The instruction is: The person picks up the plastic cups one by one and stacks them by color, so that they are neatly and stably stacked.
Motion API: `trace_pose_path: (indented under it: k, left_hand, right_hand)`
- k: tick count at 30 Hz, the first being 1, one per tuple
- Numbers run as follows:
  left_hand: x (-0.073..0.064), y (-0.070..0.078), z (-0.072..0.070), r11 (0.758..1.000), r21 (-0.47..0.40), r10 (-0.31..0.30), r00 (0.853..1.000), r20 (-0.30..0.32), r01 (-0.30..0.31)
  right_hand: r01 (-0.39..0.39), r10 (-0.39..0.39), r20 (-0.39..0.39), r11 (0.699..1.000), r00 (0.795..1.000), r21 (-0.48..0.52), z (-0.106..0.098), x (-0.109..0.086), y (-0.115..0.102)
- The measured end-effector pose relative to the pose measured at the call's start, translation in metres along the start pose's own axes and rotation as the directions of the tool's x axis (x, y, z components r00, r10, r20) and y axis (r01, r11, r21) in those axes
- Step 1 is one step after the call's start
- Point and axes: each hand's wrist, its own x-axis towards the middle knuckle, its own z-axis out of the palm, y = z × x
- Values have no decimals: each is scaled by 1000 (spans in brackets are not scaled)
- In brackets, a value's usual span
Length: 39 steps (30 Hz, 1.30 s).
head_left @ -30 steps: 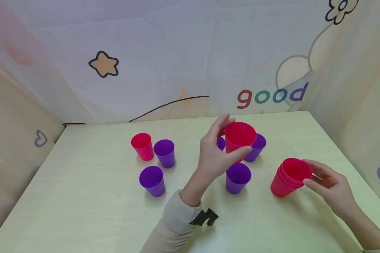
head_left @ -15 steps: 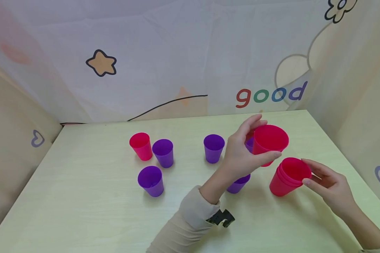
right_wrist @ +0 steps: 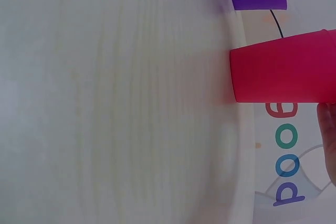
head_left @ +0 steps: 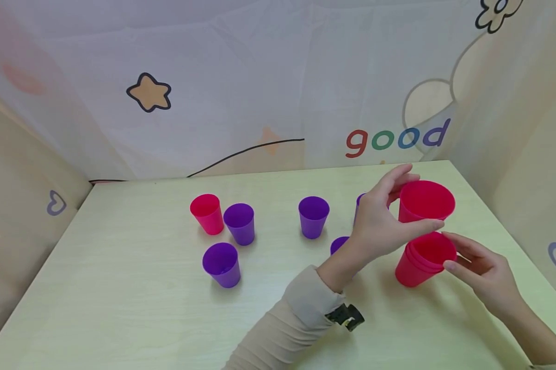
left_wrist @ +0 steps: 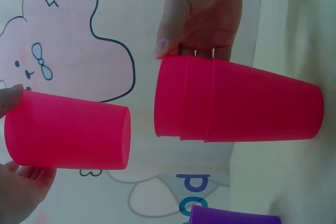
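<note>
My left hand (head_left: 380, 221) grips a red plastic cup (head_left: 427, 203), thumb on the near side and fingers behind. This cup is held upright, directly above a stack of red cups (head_left: 412, 270). In the left wrist view a gap shows between the held cup (left_wrist: 73, 132) and the stack (left_wrist: 252, 103), whose three rims are nested. My right hand (head_left: 488, 272) holds the stack near its top from the right side, thumb in front. The stack's base stands on the table. In the right wrist view only the lower part of the stack (right_wrist: 286, 69) shows.
Left of my left hand stand three purple cups, one at the back (head_left: 313, 218) and two partly hidden by the hand and wrist. Farther left are a red cup (head_left: 207, 215) and two purple cups (head_left: 241, 225). A printed cloth (head_left: 241, 92) hangs behind the table (head_left: 121, 308).
My left hand has carried the red cup rightward, from over the purple cups to above the red stack. The right hand and the stack have stayed in place.
</note>
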Motion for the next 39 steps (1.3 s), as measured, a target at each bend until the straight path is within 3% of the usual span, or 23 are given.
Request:
trace_pose_path:
  k: [8, 15, 18, 22, 27, 30, 34, 36, 39]
  left_hand:
    - [-1, -2, 7, 999, -9, -30, 998, 52, 31]
    - [-4, 0, 11, 997, -7, -72, 993, 90, 73]
    - [-4, 2, 15, 997, 13, -81, 991, 107, 80]
    - [-2, 5, 21, 996, 32, -86, 987, 134, 83]
    - [1, 3, 23, 996, 42, -86, 985, 151, 80]
    - [1, 2, 22, 995, 37, -95, 984, 151, 90]
    - [1, 1, 20, 993, 41, -116, 981, 155, 111]
    - [0, -1, 19, 991, 50, -130, 978, 160, 124]
    - [-1, -4, 19, 986, 52, -162, 972, 171, 156]
  right_hand:
    - [15, -15, 16, 1000, 1000, 19, 0, 4, 4]
    - [-38, 38, 9, 999, 999, 0, 1, -4, 4]
    - [-45, 46, -6, 998, 999, 41, -3, -8, 8]
    - [-56, 59, -27, 994, 998, 94, -17, -13, 25]
    - [-66, 68, -42, 996, 997, 54, -30, -13, 53]
    - [-55, 58, -31, 996, 998, 73, -25, -11, 47]
    - [-43, 44, -10, 992, 999, 123, -9, -6, 18]
    - [-43, 44, -14, 998, 999, 44, -8, -4, 21]
    - [-50, 50, -9, 999, 999, 14, -7, -2, 22]
